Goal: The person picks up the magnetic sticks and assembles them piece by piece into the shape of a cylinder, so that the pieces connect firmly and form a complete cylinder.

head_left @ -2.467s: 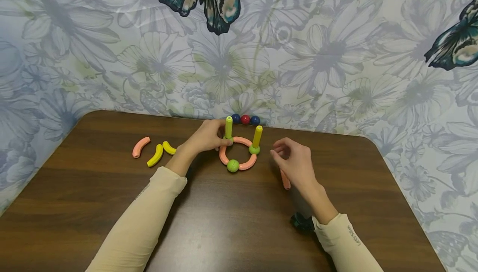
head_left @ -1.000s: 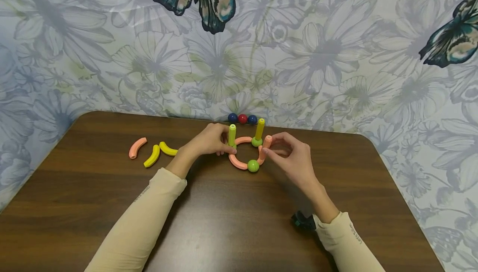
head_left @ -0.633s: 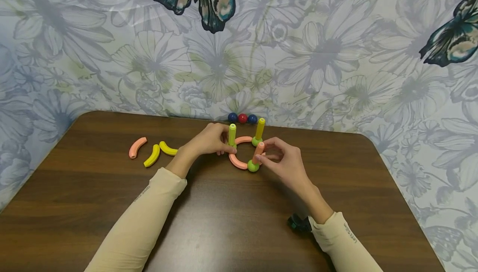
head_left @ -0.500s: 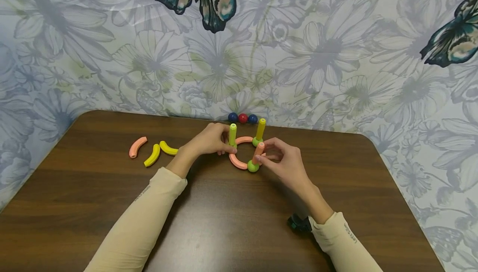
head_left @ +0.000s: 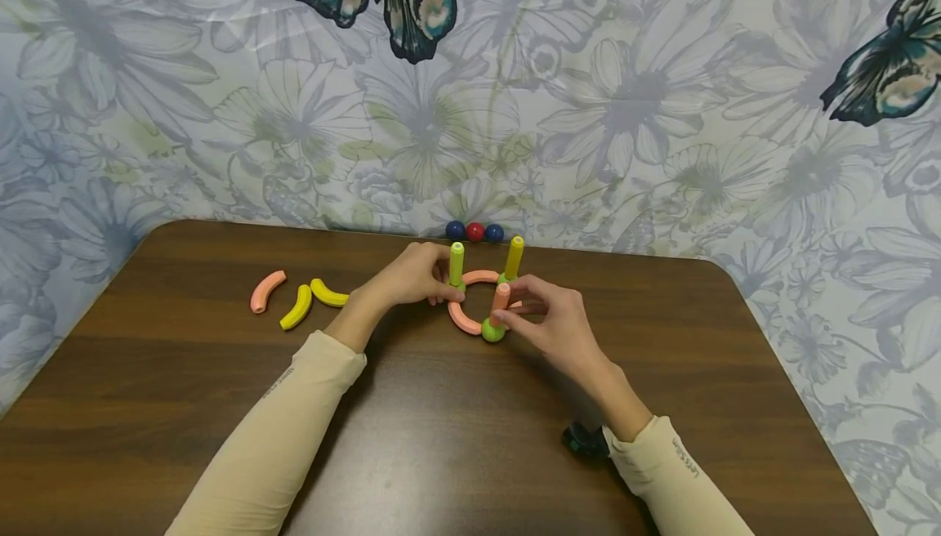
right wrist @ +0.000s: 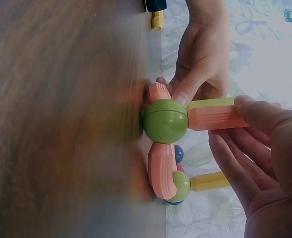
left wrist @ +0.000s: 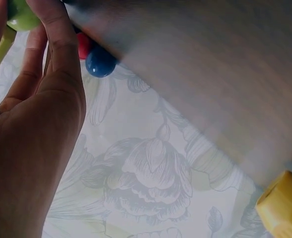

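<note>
A ring of curved pink pieces (head_left: 463,320) joined by green balls lies near the table's back edge. My left hand (head_left: 413,276) pinches the green ball (left wrist: 24,17) on the ring's left side, from which a lime rod (head_left: 457,260) stands up. On the far right ball a yellow rod (head_left: 514,260) stands upright. My right hand (head_left: 560,323) pinches a straight pink rod (head_left: 501,297) between thumb and fingers. Its lower end meets the front green ball (right wrist: 166,121), as the right wrist view shows. The right hand hides the ring's right side in the head view.
Left of the ring lie a curved pink piece (head_left: 267,292) and two curved yellow pieces (head_left: 296,308). Behind it, blue balls (head_left: 456,230) flank a red ball (head_left: 474,232) at the back edge. A patterned wall (head_left: 625,136) rises behind the table (head_left: 434,438).
My right hand has brought the pink rod from right of the ring onto the front ball, upright. The ring's front ball has shifted right overall. My left hand has stayed at the left ball.
</note>
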Tool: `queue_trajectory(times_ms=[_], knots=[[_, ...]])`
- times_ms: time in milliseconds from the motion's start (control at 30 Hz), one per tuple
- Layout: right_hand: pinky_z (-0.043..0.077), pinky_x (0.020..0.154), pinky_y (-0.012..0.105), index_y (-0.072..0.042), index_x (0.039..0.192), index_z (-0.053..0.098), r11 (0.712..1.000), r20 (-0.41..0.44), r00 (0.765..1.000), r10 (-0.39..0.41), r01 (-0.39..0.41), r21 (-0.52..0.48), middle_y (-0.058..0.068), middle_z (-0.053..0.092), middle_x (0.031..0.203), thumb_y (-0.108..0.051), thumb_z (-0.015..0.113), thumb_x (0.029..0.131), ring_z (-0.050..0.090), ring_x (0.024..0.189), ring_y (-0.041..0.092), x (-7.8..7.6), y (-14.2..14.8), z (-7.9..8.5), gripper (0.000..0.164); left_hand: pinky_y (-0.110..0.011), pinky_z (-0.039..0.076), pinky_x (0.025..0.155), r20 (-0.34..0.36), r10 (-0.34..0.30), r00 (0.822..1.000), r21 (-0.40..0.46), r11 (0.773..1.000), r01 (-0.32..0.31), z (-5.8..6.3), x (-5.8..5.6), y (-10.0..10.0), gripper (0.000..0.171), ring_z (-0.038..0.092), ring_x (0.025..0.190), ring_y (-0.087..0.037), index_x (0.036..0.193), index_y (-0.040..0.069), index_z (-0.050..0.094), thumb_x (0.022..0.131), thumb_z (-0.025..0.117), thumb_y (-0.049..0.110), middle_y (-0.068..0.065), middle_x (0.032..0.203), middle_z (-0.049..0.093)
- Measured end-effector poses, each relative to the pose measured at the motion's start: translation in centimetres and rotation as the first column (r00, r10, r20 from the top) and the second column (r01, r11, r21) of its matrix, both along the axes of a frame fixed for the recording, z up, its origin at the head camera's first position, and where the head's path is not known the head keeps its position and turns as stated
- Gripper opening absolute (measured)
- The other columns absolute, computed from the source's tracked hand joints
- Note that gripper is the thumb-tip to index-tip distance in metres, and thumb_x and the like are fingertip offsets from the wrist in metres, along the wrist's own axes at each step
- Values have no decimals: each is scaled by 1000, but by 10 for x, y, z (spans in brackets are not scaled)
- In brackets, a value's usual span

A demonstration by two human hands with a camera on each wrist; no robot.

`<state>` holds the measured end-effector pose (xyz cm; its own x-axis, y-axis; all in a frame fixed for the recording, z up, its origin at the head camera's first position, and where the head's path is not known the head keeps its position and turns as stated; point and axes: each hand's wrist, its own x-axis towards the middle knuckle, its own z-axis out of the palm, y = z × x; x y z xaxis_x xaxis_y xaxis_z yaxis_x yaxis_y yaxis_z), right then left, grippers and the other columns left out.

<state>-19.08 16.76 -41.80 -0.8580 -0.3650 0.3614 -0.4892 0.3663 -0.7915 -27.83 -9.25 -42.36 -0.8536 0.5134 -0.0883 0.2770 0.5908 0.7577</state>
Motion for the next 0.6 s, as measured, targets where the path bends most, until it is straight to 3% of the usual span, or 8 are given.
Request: queue_trajectory(times_ms=[167, 300, 433, 533, 600], knots=[[64, 83, 39, -15, 111, 76, 1000, -21, 1000, 20, -20, -8, 0, 78, 107, -14, 88, 87, 78, 94, 25, -2, 3, -1, 27, -31, 55, 59, -5, -11, 1000, -4, 1000, 11, 1, 1, -1, 25, 69, 62, -20, 98, 11, 71, 86, 90, 21, -7, 79, 70], [64, 83, 41, -15, 111, 77, 999, -79, 997, 11, -14, -38, 3, 79, 105, -14, 80, 95, 78, 93, 25, -4, 9, -4, 17, -30, 55, 62, -6, -23, 1000, -4, 1000, 23, 1, 1, -3, 26, 69, 64, -21, 101, 9, 71, 87, 89, 21, -8, 82, 71], [64, 77, 37, -12, 104, 78, 992, -122, 985, -124, 120, -44, 6, 80, 96, -13, 71, 101, 79, 85, 23, -10, 16, -10, 8, -31, 56, 67, 3, -53, 999, 7, 999, 53, 3, -1, -5, 25, 71, 67, -22, 104, 7, 70, 89, 87, 18, -9, 83, 72], [64, 76, 37, -11, 104, 76, 972, -110, 966, -235, 236, -8, 4, 79, 95, -18, 74, 100, 77, 85, 19, -15, 19, -17, 8, -31, 57, 68, 8, -94, 996, 20, 995, 94, 3, -1, -6, 21, 71, 69, -23, 104, 7, 71, 91, 84, 17, -10, 84, 71], [64, 80, 37, -12, 110, 74, 962, -78, 961, -266, 269, 42, 4, 78, 100, -21, 79, 96, 76, 91, 18, -19, 19, -22, 17, -31, 57, 68, 7, -123, 992, 31, 992, 123, 4, -2, -6, 19, 72, 71, -22, 103, 7, 71, 92, 83, 17, -10, 87, 71]])
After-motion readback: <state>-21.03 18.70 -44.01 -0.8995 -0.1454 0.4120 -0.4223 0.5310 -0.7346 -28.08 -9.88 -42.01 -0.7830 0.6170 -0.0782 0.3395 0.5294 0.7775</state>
